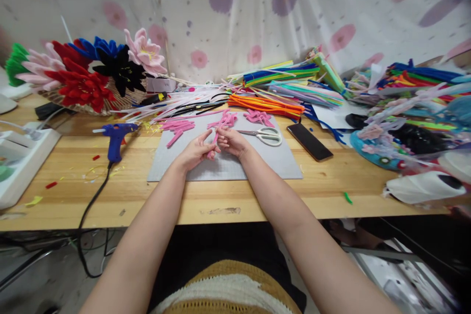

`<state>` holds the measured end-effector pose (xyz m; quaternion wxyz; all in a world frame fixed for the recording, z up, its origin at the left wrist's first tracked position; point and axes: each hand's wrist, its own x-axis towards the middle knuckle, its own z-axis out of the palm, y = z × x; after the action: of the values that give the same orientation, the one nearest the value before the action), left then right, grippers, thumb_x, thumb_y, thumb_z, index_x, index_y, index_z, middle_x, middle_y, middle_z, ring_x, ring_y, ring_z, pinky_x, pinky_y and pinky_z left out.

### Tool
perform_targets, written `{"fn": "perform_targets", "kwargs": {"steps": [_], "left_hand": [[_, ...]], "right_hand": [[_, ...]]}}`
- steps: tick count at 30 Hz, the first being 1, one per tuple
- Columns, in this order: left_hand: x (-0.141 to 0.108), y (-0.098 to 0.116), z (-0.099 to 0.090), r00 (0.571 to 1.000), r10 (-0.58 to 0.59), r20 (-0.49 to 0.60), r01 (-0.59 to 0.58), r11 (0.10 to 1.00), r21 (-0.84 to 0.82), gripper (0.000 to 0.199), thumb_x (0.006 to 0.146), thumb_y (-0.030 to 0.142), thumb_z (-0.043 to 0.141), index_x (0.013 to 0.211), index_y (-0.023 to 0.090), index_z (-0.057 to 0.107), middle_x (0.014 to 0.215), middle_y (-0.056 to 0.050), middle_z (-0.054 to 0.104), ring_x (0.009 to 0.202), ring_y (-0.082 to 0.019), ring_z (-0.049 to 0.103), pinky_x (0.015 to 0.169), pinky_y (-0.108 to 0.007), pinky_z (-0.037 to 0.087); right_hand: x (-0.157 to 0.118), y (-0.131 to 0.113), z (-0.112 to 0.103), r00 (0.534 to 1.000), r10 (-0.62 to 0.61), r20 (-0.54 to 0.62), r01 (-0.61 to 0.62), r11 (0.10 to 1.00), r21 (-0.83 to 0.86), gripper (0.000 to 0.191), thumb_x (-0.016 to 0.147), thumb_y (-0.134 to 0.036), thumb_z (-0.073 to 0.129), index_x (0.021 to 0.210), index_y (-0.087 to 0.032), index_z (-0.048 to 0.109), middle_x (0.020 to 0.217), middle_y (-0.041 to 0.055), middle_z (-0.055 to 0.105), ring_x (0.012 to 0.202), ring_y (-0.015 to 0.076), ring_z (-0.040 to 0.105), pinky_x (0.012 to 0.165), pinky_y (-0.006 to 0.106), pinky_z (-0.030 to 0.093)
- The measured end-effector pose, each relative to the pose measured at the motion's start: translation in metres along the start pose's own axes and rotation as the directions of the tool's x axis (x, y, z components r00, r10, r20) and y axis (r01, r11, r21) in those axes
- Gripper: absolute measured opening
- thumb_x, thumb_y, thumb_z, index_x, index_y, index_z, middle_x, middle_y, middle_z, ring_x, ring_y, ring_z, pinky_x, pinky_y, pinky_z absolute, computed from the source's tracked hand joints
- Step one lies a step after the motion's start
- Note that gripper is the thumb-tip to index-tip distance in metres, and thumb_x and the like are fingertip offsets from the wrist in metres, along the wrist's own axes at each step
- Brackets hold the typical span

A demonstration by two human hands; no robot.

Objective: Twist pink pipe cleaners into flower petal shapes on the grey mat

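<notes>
Over the middle of a grey mat (283,164), both hands meet around a short pink fuzzy stem (215,138). My left hand (199,150) pinches its lower end between thumb and fingers. On the stem's upper part, the fingers of my right hand (231,141) are closed. Straight pink pieces (178,126) lie on the mat's left side. Bent pink pieces (225,118) rest just beyond the hands, and another bunch of bent pink pieces (258,117) lies farther right. White-handled scissors (269,136) lie right of my right hand.
A blue glue gun (115,141) with a black cord stands left of the mat. A black phone (309,142) lies to the right. Fuzzy flowers (86,83) stand at the back left. Orange stems (267,106) and other coloured bundles fill the back. A power strip (27,167) sits far left.
</notes>
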<state>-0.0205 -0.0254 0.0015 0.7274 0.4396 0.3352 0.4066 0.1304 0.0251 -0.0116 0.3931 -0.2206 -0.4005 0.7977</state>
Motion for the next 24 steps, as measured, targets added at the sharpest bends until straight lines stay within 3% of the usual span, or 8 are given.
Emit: {"fn": "perform_targets", "kwargs": {"steps": [6, 12, 16, 24], "left_hand": [[-0.001, -0.001, -0.001, 0.998, -0.044, 0.048, 0.041, 0.997, 0.069, 0.090, 0.074, 0.015, 0.065, 0.143, 0.012, 0.008, 0.065, -0.004, 0.067, 0.044, -0.006, 0.055, 0.048, -0.016, 0.041], [-0.004, -0.001, 0.001, 0.993, -0.097, 0.073, 0.091, 0.992, 0.084, 0.088, 0.074, 0.014, 0.063, 0.143, 0.010, 0.009, 0.065, -0.004, 0.068, 0.043, -0.006, 0.054, 0.047, -0.016, 0.039], [-0.003, -0.003, -0.001, 0.990, -0.113, 0.084, 0.104, 0.989, 0.103, 0.087, 0.074, 0.014, 0.063, 0.143, 0.011, 0.009, 0.067, -0.005, 0.068, 0.043, -0.006, 0.054, 0.048, -0.017, 0.040], [0.002, -0.011, 0.006, 0.995, -0.049, 0.085, 0.028, 0.972, 0.232, 0.093, 0.075, 0.019, 0.064, 0.144, 0.015, 0.001, 0.067, -0.005, 0.069, 0.049, -0.010, 0.061, 0.052, -0.019, 0.043]], "right_hand": [[0.000, -0.017, -0.015, 0.977, -0.062, -0.203, 0.094, 0.984, 0.154, 0.014, 0.082, -0.023, 0.057, 0.074, -0.015, 0.049, 0.045, -0.0093, 0.038, 0.034, -0.0006, 0.028, 0.031, 0.008, 0.022], [-0.009, -0.030, -0.023, 0.979, -0.006, -0.201, 0.062, 0.960, 0.274, 0.016, 0.083, -0.018, 0.054, 0.070, -0.015, 0.045, 0.045, -0.0097, 0.036, 0.034, -0.0013, 0.030, 0.030, 0.005, 0.022], [-0.010, -0.029, -0.022, 0.980, -0.011, -0.198, 0.073, 0.948, 0.309, 0.016, 0.085, -0.013, 0.049, 0.070, -0.015, 0.045, 0.044, -0.0093, 0.036, 0.033, -0.0006, 0.031, 0.029, 0.006, 0.022], [0.004, -0.023, -0.008, 0.911, 0.007, -0.413, 0.194, 0.876, 0.443, 0.026, 0.087, -0.008, 0.039, 0.062, -0.016, 0.039, 0.038, -0.0107, 0.031, 0.029, -0.0007, 0.023, 0.027, 0.007, 0.016]]}}
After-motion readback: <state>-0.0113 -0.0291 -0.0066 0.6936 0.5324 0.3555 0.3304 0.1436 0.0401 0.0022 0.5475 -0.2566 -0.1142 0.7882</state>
